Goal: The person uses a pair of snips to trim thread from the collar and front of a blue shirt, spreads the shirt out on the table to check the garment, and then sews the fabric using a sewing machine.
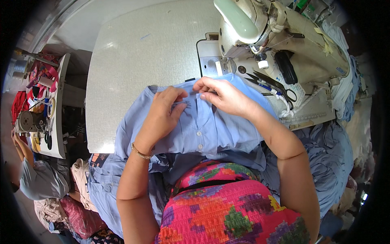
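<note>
A light blue shirt (231,132) lies across the near edge of the sewing table and hangs toward my lap. Its front placket, with small pale buttons (199,133), runs down the middle toward me. My left hand (160,116) pinches the cloth left of the placket's top, thumb and fingers close together. Opposite it, my right hand (223,95) grips the top edge of the placket between thumb and fingers. A small dark label (190,80) shows at the neckline between the hands. Some of the cloth under my fingers is hidden.
A sewing machine (313,44) stands at the far right, with black scissors (286,90), a black oblong object (285,67) and white cord (286,109) by its base. More blue garments (321,162) are heaped at both sides. At left, a person (40,179) sits by another machine table (59,122).
</note>
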`<act>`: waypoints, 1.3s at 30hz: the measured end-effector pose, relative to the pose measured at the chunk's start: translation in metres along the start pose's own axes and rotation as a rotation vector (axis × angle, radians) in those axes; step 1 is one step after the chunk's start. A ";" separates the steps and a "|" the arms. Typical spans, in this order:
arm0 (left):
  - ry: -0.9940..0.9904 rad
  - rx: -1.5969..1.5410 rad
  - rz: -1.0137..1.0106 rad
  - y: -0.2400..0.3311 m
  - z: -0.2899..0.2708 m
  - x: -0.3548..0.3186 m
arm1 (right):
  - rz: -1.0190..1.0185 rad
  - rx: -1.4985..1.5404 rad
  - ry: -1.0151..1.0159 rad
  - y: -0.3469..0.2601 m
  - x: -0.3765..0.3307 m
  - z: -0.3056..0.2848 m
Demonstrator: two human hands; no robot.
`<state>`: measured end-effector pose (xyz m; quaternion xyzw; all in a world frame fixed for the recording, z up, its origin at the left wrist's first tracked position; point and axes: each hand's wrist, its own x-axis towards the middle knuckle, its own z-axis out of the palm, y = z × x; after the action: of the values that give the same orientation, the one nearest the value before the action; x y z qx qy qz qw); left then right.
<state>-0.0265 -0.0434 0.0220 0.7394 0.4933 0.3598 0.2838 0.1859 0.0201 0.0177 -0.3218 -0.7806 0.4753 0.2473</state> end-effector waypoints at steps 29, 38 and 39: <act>0.042 0.081 0.022 -0.018 0.012 0.016 | -0.265 -0.289 0.089 0.010 0.008 0.010; 0.086 0.380 0.167 0.013 0.012 -0.005 | -0.159 -0.355 0.076 0.006 0.009 0.011; 0.079 0.385 0.181 0.024 0.017 -0.018 | -0.141 -0.354 0.073 0.007 0.009 0.010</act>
<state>-0.0046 -0.0700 0.0264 0.8067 0.4952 0.3114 0.0842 0.1746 0.0229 0.0079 -0.3216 -0.8633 0.2998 0.2476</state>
